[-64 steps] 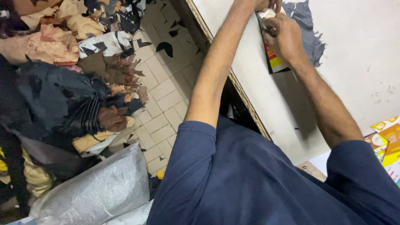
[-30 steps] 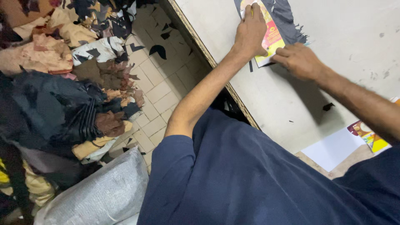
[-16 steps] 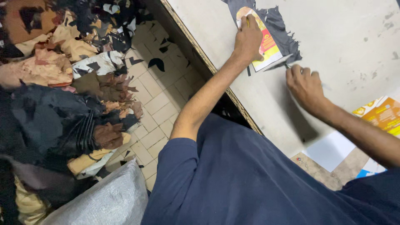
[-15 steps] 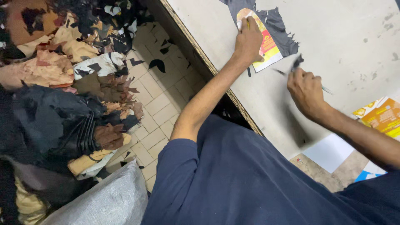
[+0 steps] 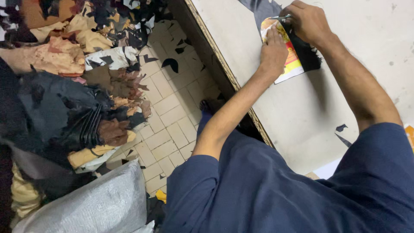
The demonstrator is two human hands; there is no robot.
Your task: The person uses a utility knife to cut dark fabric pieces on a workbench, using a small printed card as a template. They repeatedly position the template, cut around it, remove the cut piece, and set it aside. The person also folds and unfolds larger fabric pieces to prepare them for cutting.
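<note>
Right hand [image 5: 307, 20] now back at the template [image 5: 288, 56], fingers clenched on a thin tool [image 5: 280, 17]; left hand [image 5: 273, 52] flat, fingers together.

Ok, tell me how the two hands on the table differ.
The left hand lies flat, pressing down the colourful card; the right hand is curled around a thin metal tool. The left hand sits nearer the table edge, the right farther in. Both work over the dark piece.
</note>
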